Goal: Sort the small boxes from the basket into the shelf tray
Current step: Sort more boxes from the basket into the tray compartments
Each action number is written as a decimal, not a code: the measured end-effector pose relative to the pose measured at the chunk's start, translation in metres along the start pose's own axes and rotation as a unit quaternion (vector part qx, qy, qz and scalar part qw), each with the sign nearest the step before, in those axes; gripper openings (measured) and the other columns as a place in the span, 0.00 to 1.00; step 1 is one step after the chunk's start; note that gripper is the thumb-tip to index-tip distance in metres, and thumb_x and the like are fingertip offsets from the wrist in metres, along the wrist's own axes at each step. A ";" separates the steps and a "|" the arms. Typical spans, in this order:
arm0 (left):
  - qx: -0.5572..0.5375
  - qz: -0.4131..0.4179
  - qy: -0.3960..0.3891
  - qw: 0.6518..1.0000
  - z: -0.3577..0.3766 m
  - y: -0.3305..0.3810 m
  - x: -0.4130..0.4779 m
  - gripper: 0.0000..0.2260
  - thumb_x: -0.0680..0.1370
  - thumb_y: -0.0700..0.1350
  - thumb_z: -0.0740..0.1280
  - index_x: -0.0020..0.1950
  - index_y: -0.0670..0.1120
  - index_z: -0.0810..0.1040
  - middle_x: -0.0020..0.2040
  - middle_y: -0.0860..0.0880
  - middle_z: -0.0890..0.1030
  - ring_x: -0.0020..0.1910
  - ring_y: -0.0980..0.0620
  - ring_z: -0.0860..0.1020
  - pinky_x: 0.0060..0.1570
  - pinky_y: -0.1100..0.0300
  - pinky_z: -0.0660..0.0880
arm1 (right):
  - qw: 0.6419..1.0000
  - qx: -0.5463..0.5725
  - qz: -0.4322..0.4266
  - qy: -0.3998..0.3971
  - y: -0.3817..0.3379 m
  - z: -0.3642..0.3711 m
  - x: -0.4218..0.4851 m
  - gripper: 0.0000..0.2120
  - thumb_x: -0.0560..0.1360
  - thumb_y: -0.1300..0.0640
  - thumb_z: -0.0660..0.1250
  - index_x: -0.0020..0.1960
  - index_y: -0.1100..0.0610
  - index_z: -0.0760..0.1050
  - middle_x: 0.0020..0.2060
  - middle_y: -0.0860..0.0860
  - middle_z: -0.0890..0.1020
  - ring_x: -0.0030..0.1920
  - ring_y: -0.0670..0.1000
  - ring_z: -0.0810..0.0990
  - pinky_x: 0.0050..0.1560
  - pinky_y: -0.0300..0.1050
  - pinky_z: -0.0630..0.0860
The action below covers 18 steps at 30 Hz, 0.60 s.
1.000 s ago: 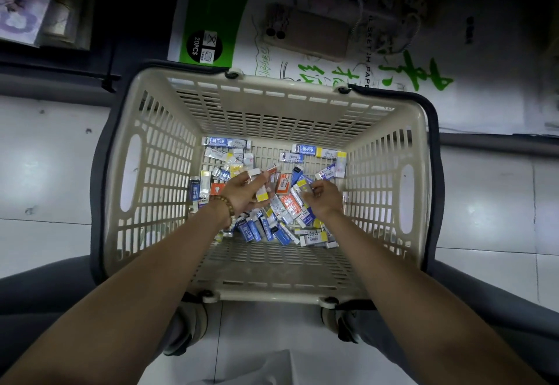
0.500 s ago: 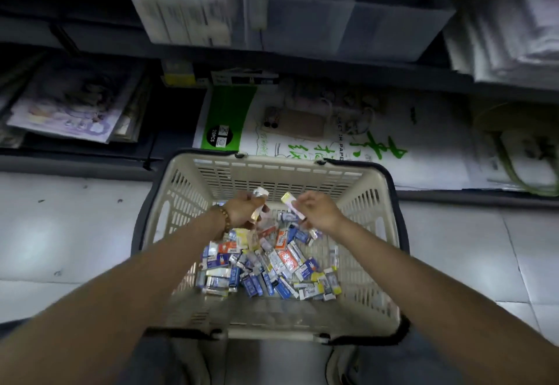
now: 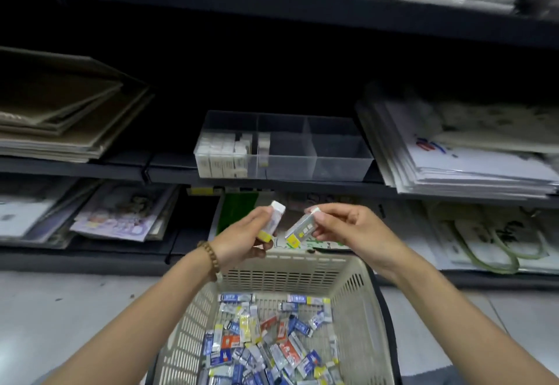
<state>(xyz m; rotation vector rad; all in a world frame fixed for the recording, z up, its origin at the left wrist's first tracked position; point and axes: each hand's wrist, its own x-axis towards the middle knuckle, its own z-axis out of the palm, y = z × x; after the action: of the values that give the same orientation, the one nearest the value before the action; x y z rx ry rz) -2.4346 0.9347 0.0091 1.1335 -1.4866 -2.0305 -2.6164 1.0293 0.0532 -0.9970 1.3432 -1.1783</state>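
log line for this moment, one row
left hand: holds small box | right hand: holds box | above basket | tray part filled

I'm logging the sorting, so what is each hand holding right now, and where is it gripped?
Left hand: white-and-yellow box, held near its yellow end. Right hand: similar box, pinched at its upper white end.

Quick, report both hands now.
Left hand: closed on a small white-and-yellow box.
Right hand: closed on a small grey-and-yellow box.

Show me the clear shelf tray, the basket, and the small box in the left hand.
clear shelf tray (image 3: 341, 170): head view, bare front wall.
basket (image 3: 302, 260): head view, far rim.
small box in the left hand (image 3: 273, 218): head view, its white side.
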 end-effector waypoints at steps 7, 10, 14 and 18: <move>0.035 0.029 -0.076 0.996 0.020 0.002 -0.003 0.28 0.64 0.68 0.63 0.59 0.55 0.75 0.49 0.52 0.78 0.39 0.57 0.74 0.37 0.64 0.72 | 0.996 -0.075 -0.039 0.038 -0.003 0.023 0.013 0.07 0.73 0.67 0.68 0.51 0.65 0.78 0.38 0.57 0.81 0.34 0.50 0.80 0.39 0.37 0.80; 0.068 0.069 -0.096 0.991 0.014 0.003 -0.002 0.26 0.68 0.63 0.64 0.65 0.59 0.70 0.52 0.55 0.78 0.42 0.62 0.76 0.42 0.64 0.72 | 0.994 -0.060 -0.048 0.076 0.000 0.022 0.017 0.08 0.72 0.64 0.70 0.51 0.64 0.79 0.41 0.60 0.83 0.37 0.52 0.82 0.40 0.38 0.81; 0.089 0.102 -0.109 0.985 0.008 0.009 -0.002 0.21 0.75 0.53 0.63 0.68 0.55 0.67 0.50 0.53 0.76 0.40 0.61 0.73 0.41 0.65 0.72 | 0.991 -0.030 -0.074 0.108 0.002 0.021 0.018 0.08 0.71 0.62 0.72 0.50 0.61 0.80 0.42 0.56 0.84 0.38 0.48 0.84 0.40 0.36 0.79; 0.126 0.133 -0.102 0.978 0.009 0.012 -0.004 0.18 0.80 0.47 0.59 0.69 0.49 0.65 0.49 0.49 0.74 0.39 0.59 0.72 0.39 0.67 0.72 | 0.988 0.012 -0.068 0.139 0.007 0.023 0.019 0.12 0.71 0.60 0.72 0.54 0.58 0.80 0.42 0.49 0.84 0.39 0.46 0.84 0.41 0.34 0.78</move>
<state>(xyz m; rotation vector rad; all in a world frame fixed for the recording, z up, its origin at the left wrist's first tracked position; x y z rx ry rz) -2.4415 0.9384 0.0225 0.7760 -1.9283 -1.8552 -2.5950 1.0088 0.0439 -0.9441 1.4911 -1.4767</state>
